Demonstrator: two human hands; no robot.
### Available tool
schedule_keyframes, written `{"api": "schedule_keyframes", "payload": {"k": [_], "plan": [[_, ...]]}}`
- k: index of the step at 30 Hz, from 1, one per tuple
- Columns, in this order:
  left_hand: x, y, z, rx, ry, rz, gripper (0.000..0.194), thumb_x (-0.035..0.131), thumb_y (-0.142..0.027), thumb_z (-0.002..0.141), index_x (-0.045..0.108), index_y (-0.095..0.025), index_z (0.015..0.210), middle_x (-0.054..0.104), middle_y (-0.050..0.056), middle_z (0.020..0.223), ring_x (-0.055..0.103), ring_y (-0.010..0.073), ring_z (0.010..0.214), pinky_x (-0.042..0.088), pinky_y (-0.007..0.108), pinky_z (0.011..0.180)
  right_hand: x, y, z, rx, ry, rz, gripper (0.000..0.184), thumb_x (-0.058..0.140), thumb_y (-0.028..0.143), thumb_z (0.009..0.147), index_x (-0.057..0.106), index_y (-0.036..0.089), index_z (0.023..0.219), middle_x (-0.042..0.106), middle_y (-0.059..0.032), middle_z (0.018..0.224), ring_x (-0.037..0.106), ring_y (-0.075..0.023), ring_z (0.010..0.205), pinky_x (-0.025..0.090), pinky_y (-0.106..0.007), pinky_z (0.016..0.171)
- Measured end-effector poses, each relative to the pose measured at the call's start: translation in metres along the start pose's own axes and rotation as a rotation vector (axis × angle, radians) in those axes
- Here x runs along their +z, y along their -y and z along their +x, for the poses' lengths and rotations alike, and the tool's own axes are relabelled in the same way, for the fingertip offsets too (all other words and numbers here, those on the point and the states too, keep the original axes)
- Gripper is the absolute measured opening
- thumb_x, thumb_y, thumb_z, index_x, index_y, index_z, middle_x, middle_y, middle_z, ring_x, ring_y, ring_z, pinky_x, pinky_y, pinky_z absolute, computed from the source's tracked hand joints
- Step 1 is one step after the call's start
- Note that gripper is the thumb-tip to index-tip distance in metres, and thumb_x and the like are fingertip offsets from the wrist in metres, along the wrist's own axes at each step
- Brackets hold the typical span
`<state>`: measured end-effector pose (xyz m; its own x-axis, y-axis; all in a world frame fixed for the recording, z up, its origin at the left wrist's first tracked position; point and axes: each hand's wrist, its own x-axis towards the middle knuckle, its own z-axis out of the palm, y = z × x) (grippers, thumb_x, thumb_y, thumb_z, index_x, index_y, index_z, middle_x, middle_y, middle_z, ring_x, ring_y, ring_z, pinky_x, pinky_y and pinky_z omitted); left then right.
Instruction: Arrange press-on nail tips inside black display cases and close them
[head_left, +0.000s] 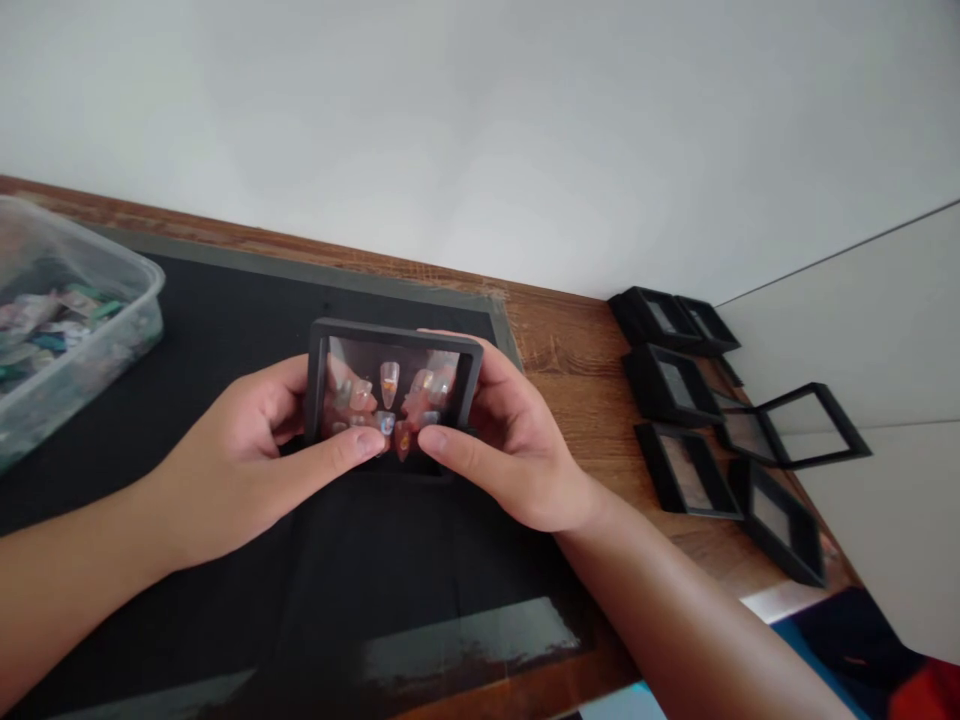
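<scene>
Between my two hands is a black display frame with a clear film window, tilted up toward me above the dark mat. Several press-on nails show behind the film, some clear, some with orange or blue decoration. My left hand grips the left side, its thumb lying across the lower front. On the opposite side my right hand holds the frame, thumb pressed near the bottom edge and fingers behind. The two thumb tips are a short way apart. Most of the other fingers are hidden behind the frame.
A clear plastic tub with small colourful pieces stands at the left. Several black display frames lie on the wooden table at the right, one standing unfolded. A black mat lies under my hands; a pale wall rises behind.
</scene>
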<state>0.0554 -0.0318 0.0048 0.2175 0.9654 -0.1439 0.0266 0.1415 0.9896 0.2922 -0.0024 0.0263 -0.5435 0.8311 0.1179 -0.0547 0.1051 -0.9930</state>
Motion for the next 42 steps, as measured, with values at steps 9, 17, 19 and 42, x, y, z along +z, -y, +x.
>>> {"api": "schedule_keyframes", "payload": {"k": [9, 17, 19, 42], "plan": [[0.002, -0.002, -0.002, -0.009, 0.025, 0.059, 0.035, 0.085, -0.055, 0.084, 0.077, -0.026, 0.100, 0.085, 0.004, 0.090, 0.080, 0.0209, 0.084, 0.063, 0.028, 0.069, 0.010, 0.003, 0.001, 0.073, -0.051, 0.169, 0.047, 0.083, 0.017, 0.094, 0.058, 0.027, 0.133, 0.071, 0.0036, 0.100, 0.074, -0.0124, 0.080, 0.068, -0.031, 0.079], [-0.002, 0.006, -0.003, -0.004, 0.050, 0.062, 0.038, 0.085, -0.062, 0.085, 0.075, -0.029, 0.099, 0.084, 0.002, 0.089, 0.080, 0.0219, 0.082, 0.065, 0.029, 0.069, 0.011, 0.003, 0.001, 0.064, -0.039, 0.202, 0.045, 0.080, 0.012, 0.093, 0.057, 0.026, 0.129, 0.071, 0.0045, 0.099, 0.074, -0.0104, 0.080, 0.068, -0.027, 0.080], [-0.001, 0.004, -0.003, -0.031, 0.057, 0.058, 0.039, 0.084, -0.062, 0.086, 0.075, -0.028, 0.101, 0.085, 0.003, 0.091, 0.081, 0.0229, 0.086, 0.066, 0.029, 0.069, 0.012, 0.003, 0.001, 0.070, -0.045, 0.209, 0.046, 0.081, 0.012, 0.092, 0.057, 0.026, 0.129, 0.072, 0.0045, 0.100, 0.073, -0.0102, 0.079, 0.068, -0.028, 0.081], [0.001, -0.009, -0.001, -0.007, 0.033, 0.093, 0.030, 0.087, -0.054, 0.084, 0.084, -0.028, 0.097, 0.087, 0.002, 0.088, 0.080, 0.0196, 0.076, 0.062, 0.022, 0.061, 0.015, 0.010, -0.001, 0.163, -0.079, 0.145, 0.045, 0.089, 0.026, 0.089, 0.054, 0.026, 0.117, 0.065, 0.0055, 0.096, 0.070, -0.0105, 0.079, 0.064, -0.026, 0.078]]}}
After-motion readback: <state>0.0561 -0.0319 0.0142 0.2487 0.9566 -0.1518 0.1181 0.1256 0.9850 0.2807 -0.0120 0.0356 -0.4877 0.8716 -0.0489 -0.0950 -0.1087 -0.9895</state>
